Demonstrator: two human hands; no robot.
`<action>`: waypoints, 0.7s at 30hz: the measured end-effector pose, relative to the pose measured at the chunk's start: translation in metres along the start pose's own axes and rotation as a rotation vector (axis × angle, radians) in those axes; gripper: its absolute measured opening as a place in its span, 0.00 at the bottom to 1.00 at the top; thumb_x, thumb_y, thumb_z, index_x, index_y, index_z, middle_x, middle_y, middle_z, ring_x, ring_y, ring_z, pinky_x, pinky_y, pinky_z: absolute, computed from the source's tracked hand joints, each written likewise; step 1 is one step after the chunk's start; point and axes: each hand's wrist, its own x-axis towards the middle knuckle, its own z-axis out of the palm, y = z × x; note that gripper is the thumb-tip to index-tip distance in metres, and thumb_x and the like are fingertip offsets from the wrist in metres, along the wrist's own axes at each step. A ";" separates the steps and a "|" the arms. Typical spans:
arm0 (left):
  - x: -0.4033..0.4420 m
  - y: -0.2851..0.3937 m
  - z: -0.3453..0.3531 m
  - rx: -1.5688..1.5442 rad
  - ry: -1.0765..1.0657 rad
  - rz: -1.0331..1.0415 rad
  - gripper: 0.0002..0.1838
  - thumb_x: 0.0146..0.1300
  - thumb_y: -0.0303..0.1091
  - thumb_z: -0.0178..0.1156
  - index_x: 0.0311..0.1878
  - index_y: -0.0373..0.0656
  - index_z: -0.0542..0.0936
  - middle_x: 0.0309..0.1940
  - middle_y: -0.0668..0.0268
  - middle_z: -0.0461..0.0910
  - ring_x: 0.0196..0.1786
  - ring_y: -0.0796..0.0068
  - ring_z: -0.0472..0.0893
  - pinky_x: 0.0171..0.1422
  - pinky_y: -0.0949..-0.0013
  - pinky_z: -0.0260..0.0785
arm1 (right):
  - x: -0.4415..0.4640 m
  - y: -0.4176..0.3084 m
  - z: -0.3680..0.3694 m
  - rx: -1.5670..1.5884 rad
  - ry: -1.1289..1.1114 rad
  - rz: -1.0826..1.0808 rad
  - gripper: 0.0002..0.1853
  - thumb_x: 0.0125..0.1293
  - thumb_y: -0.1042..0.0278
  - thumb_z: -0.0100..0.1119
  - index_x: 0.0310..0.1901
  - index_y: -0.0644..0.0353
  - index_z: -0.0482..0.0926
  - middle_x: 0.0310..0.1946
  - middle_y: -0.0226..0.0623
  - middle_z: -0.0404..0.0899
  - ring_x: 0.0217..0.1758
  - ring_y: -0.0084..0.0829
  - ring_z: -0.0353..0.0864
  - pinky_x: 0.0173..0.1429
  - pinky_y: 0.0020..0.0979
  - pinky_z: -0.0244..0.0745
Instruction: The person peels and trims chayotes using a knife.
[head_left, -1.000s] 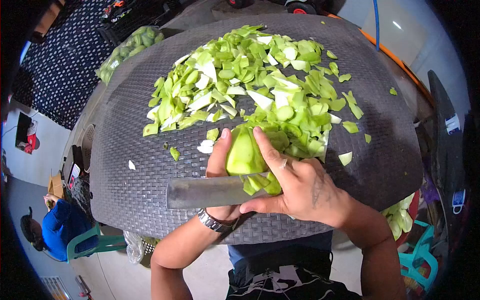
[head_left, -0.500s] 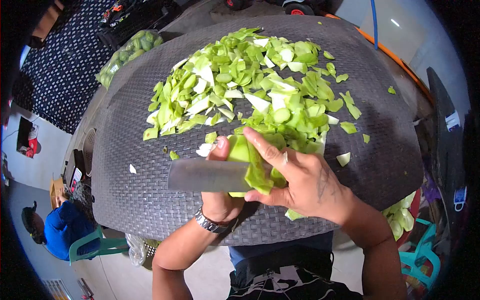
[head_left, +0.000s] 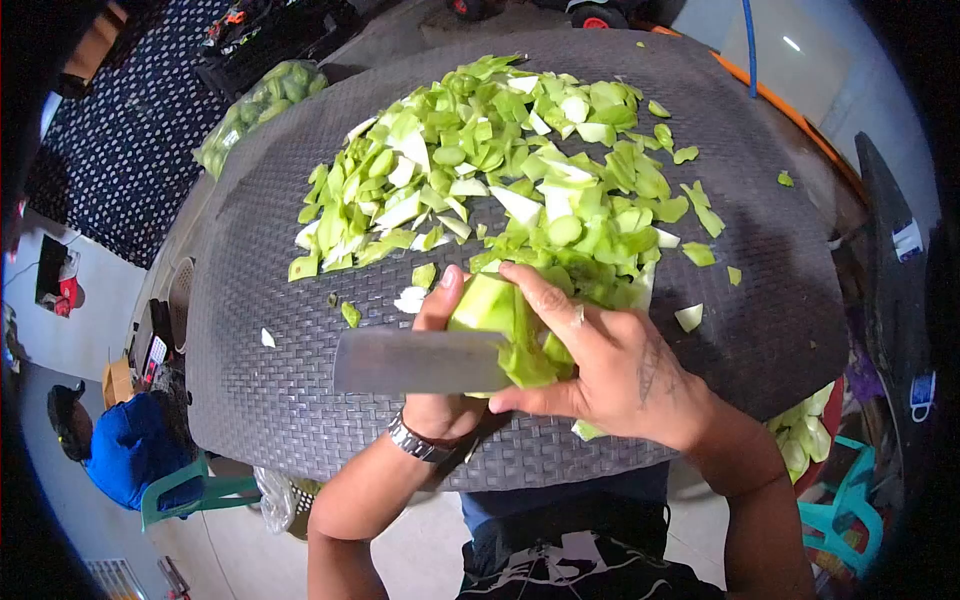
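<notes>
- Plastic bag [head_left: 262, 108] at 10 o'clock, just beyond the table [head_left: 255, 275] edge, is full of whole green vegetables.
- Red tub [head_left: 834, 405] at 4 o'clock, partly hidden under the table edge, holds pale green pieces [head_left: 800, 445].
- Cardboard box [head_left: 117, 380] between 8 and 9 o'clock, near a seated person in blue [head_left: 140, 450]; its contents cannot be made out.
- Clear bag [head_left: 272, 498] between 7 and 8 o'clock, beside a basket with holes [head_left: 302, 512].
- Left hand [head_left: 440, 415] grips the vegetable [head_left: 482, 308], thumb up along its 9 o'clock side; the other fingers are mostly hidden behind the blade and the vegetable.
- Right hand [head_left: 625, 370] is closed around the knife [head_left: 415, 362], its handle out of sight in the grip; index finger stretched along the vegetable's 1 o'clock side, thumb low near its 5 o'clock side.
- Blade points to 9 o'clock, lying flat across the lower part of the vegetable.
- Vegetable sits at the centre, held over the table, light green, shiny, with flat cut faces.
- Darker green peel [head_left: 530, 366] bunches at the blade's 3 o'clock end.
- Cut scraps [head_left: 450, 155] spread in a wide heap at 12 o'clock, green mixed with white.
</notes>
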 end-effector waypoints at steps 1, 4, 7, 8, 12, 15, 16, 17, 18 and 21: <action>-0.001 0.001 0.005 0.044 0.045 -0.011 0.31 0.77 0.64 0.50 0.57 0.42 0.81 0.50 0.58 0.87 0.50 0.64 0.88 0.57 0.59 0.83 | -0.001 0.001 0.001 -0.024 -0.002 0.029 0.53 0.63 0.34 0.72 0.78 0.64 0.64 0.39 0.59 0.85 0.46 0.53 0.91 0.51 0.42 0.85; 0.000 -0.003 -0.001 0.101 0.095 0.021 0.30 0.75 0.63 0.53 0.58 0.43 0.80 0.50 0.57 0.87 0.51 0.63 0.88 0.58 0.59 0.82 | -0.002 0.002 0.004 -0.125 0.059 -0.002 0.50 0.62 0.37 0.75 0.75 0.64 0.68 0.36 0.53 0.85 0.41 0.51 0.91 0.46 0.42 0.85; -0.003 -0.009 -0.009 0.158 0.120 0.102 0.30 0.74 0.62 0.55 0.61 0.43 0.78 0.52 0.58 0.86 0.52 0.64 0.87 0.59 0.60 0.82 | 0.002 0.006 0.010 -0.104 0.177 -0.069 0.42 0.63 0.41 0.76 0.68 0.65 0.73 0.35 0.50 0.84 0.39 0.50 0.90 0.45 0.43 0.84; -0.005 -0.012 -0.011 0.164 0.127 0.126 0.31 0.74 0.62 0.55 0.62 0.43 0.78 0.53 0.58 0.85 0.52 0.64 0.87 0.59 0.60 0.82 | 0.002 0.006 0.009 -0.100 0.169 -0.068 0.40 0.66 0.41 0.73 0.67 0.65 0.73 0.36 0.51 0.85 0.38 0.51 0.90 0.43 0.43 0.84; -0.003 -0.023 -0.006 0.052 0.167 0.298 0.20 0.75 0.48 0.59 0.55 0.40 0.78 0.47 0.60 0.85 0.48 0.66 0.86 0.56 0.60 0.81 | 0.005 0.009 0.002 0.017 0.129 -0.023 0.32 0.72 0.41 0.66 0.59 0.65 0.75 0.39 0.53 0.86 0.35 0.50 0.90 0.37 0.44 0.84; -0.002 -0.013 -0.011 0.321 0.034 0.190 0.29 0.75 0.58 0.52 0.61 0.40 0.77 0.53 0.55 0.84 0.50 0.60 0.87 0.55 0.59 0.82 | 0.012 0.000 -0.023 0.227 -0.069 0.395 0.33 0.77 0.38 0.57 0.62 0.66 0.76 0.44 0.58 0.86 0.46 0.52 0.90 0.50 0.46 0.83; 0.001 -0.010 -0.013 0.333 -0.058 0.195 0.30 0.75 0.60 0.51 0.61 0.41 0.78 0.54 0.52 0.84 0.48 0.59 0.87 0.48 0.60 0.81 | 0.014 0.003 -0.026 0.288 -0.060 0.512 0.34 0.78 0.37 0.55 0.63 0.66 0.76 0.45 0.60 0.85 0.49 0.54 0.89 0.54 0.46 0.82; 0.001 -0.008 -0.012 0.233 -0.083 0.157 0.30 0.75 0.60 0.51 0.62 0.41 0.78 0.53 0.52 0.84 0.48 0.59 0.87 0.47 0.59 0.81 | 0.013 0.009 -0.027 0.234 -0.028 0.562 0.36 0.79 0.36 0.52 0.66 0.67 0.74 0.46 0.63 0.85 0.53 0.57 0.87 0.59 0.48 0.80; 0.000 -0.006 -0.011 0.133 -0.108 0.118 0.31 0.75 0.60 0.52 0.62 0.41 0.78 0.53 0.53 0.84 0.49 0.59 0.87 0.45 0.59 0.81 | 0.013 0.015 -0.029 0.182 0.004 0.614 0.37 0.80 0.36 0.49 0.68 0.68 0.72 0.48 0.67 0.84 0.57 0.61 0.85 0.63 0.50 0.77; -0.006 0.001 0.004 0.037 0.122 0.081 0.29 0.73 0.56 0.57 0.63 0.41 0.78 0.52 0.54 0.84 0.52 0.56 0.86 0.43 0.55 0.82 | 0.014 0.021 -0.032 -0.037 0.111 0.670 0.39 0.81 0.36 0.46 0.72 0.69 0.68 0.50 0.71 0.83 0.60 0.68 0.81 0.68 0.53 0.75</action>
